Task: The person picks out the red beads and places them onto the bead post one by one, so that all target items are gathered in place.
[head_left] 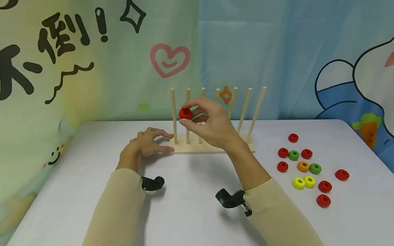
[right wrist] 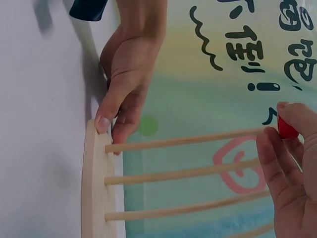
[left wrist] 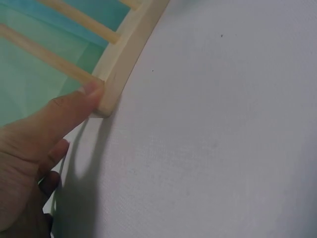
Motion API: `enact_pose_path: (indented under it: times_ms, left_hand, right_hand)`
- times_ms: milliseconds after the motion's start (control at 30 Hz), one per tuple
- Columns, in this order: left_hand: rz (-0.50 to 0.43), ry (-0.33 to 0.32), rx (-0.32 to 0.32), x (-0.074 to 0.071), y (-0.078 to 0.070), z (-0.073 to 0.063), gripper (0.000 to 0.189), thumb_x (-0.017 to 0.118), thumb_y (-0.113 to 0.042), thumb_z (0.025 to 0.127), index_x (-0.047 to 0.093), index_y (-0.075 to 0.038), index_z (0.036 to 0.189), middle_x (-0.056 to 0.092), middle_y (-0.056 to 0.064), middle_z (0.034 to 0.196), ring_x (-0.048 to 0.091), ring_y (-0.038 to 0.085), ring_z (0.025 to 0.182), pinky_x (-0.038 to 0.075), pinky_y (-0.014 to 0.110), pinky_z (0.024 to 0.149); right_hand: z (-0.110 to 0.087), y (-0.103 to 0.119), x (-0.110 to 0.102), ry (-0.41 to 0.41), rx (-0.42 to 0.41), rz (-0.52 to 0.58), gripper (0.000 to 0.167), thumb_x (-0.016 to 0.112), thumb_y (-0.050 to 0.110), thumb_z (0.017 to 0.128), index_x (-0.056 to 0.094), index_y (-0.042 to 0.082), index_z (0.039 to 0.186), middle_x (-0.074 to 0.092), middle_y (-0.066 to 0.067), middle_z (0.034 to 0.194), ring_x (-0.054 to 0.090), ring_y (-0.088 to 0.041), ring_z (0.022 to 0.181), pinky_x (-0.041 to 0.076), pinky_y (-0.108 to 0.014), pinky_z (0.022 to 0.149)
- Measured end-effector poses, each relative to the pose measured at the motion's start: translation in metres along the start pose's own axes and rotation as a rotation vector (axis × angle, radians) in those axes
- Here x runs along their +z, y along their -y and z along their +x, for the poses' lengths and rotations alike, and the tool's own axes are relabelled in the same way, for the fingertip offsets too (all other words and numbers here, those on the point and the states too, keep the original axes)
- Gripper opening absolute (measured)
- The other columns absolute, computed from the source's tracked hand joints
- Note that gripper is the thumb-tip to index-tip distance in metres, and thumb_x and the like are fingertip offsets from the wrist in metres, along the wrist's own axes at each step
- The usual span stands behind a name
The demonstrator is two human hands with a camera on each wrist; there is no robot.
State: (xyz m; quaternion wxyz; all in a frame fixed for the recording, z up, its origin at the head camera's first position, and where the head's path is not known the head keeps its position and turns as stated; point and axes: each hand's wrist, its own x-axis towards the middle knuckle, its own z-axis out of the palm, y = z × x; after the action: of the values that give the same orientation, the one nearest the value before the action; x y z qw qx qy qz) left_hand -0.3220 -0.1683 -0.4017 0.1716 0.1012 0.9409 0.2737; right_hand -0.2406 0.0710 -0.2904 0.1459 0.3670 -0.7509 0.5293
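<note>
A wooden peg rack (head_left: pixel 200 148) with several upright dowels stands toward the back of the white table. At the left end of its base, my left hand (head_left: pixel 149 142) grips the corner between thumb and fingers. The right wrist view shows that thumb on the base's front and the fingers behind it. My right hand (head_left: pixel 213 121) pinches a red ring-shaped bead (head_left: pixel 185 113) between thumb and fingertips. The bead is raised near the tops of the leftmost dowels, overlapping the second one in the head view. No bead shows on the dowels that are visible.
Loose beads lie scattered on the table right of the rack: several red ones (head_left: pixel 323 200), two green (head_left: pixel 315 168), two yellow (head_left: pixel 298 183) and one orange (head_left: pixel 303 166). A printed cloth backdrop (head_left: pixel 253 43) hangs close behind the rack.
</note>
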Motion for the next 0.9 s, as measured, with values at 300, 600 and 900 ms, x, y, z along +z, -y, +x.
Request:
enact_pose_path:
  times_ms: [300,600,900]
  left_hand:
    - [-0.022,0.001,-0.001,-0.001,0.002,-0.001,0.059,0.076,-0.068,0.07,0.059,-0.053,0.125,0.027,-0.007,0.156,0.019,0.034,0.141,0.023,0.073,0.103]
    - [-0.011,0.0,-0.001,0.0,0.0,0.0,0.055,0.075,-0.067,0.072,0.059,-0.055,0.124,0.028,-0.008,0.155,0.02,0.033,0.141,0.024,0.073,0.102]
    - [-0.016,0.005,-0.031,0.0,0.001,0.001,0.057,0.076,-0.068,0.07,0.058,-0.056,0.123,0.026,-0.009,0.156,0.017,0.034,0.143,0.022,0.074,0.102]
  right_hand:
    - [0.009,0.008,0.004,-0.059,-0.012,-0.023,0.028,0.068,-0.008,0.087,0.061,-0.009,0.113,0.06,-0.021,0.105,0.065,-0.031,0.083,0.057,-0.044,0.074]
    - [0.032,-0.013,0.007,-0.103,-0.069,-0.108,0.03,0.07,-0.002,0.088,0.066,-0.003,0.117,0.065,-0.016,0.11,0.068,-0.026,0.087,0.057,-0.031,0.079]
    - [0.051,-0.018,0.01,-0.094,-0.008,-0.31,0.032,0.07,0.011,0.091,0.068,0.004,0.122,0.07,-0.007,0.115,0.071,-0.015,0.087,0.055,-0.02,0.074]
